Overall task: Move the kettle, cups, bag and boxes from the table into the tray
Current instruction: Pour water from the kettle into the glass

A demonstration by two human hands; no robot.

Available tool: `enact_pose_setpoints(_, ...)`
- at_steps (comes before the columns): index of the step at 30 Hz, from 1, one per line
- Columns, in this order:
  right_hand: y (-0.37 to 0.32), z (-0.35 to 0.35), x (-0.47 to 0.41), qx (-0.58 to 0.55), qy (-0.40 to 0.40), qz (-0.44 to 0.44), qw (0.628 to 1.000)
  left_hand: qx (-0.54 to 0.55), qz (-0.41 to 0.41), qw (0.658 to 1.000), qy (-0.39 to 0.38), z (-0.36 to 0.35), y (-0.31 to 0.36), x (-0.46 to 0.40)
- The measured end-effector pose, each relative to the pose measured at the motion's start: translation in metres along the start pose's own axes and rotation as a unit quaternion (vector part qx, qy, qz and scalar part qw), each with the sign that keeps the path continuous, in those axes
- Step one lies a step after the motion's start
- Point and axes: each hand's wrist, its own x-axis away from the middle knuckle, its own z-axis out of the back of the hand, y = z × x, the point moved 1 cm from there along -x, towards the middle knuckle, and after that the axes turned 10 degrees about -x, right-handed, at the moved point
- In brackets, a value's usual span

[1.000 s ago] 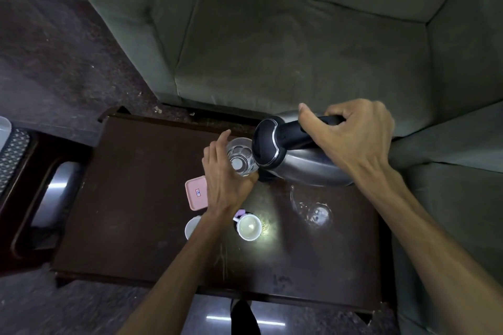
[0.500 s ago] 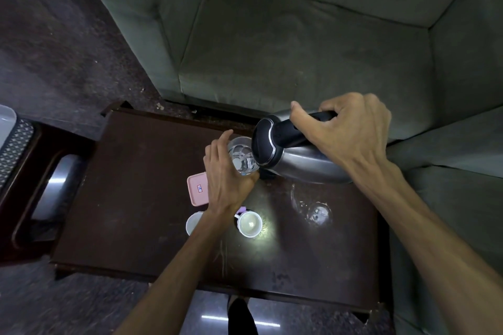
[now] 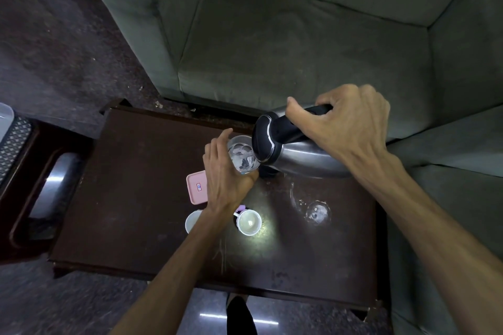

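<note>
Two forearms reach in from the near edge over the dark worktop (image 3: pixel 136 198). Nearest me I see a white cup (image 3: pixel 249 222) under a bright glare, with a second white cup (image 3: pixel 192 221) just left of it, partly behind my left wrist. To the right an empty glass (image 3: pixel 318 211) stands apart. Farther in, a pink box (image 3: pixel 196 188) lies flat, touching the left hand's edge. My left hand (image 3: pixel 226 174) has its fingers (image 3: pixel 215 149) wrapped around a clear glass (image 3: pixel 243 154), clamped on it. Beside it, my right hand (image 3: pixel 351 122) grips the black handle of the steel kettle (image 3: pixel 288 152), fingers closed tight; the kettle is tilted, its lid end right over the glass's rim. Beyond sits a green sofa (image 3: pixel 299 49).
</note>
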Motion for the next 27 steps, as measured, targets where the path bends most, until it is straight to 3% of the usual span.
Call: enact_pose_setpoints(27, -0.0094, 0.0012, -0.0097, 0.029, -0.014, 0.034, 0.999, -0.006, 0.012, 1.000, -0.022, -0.0007, -0.0026, -0.0021)
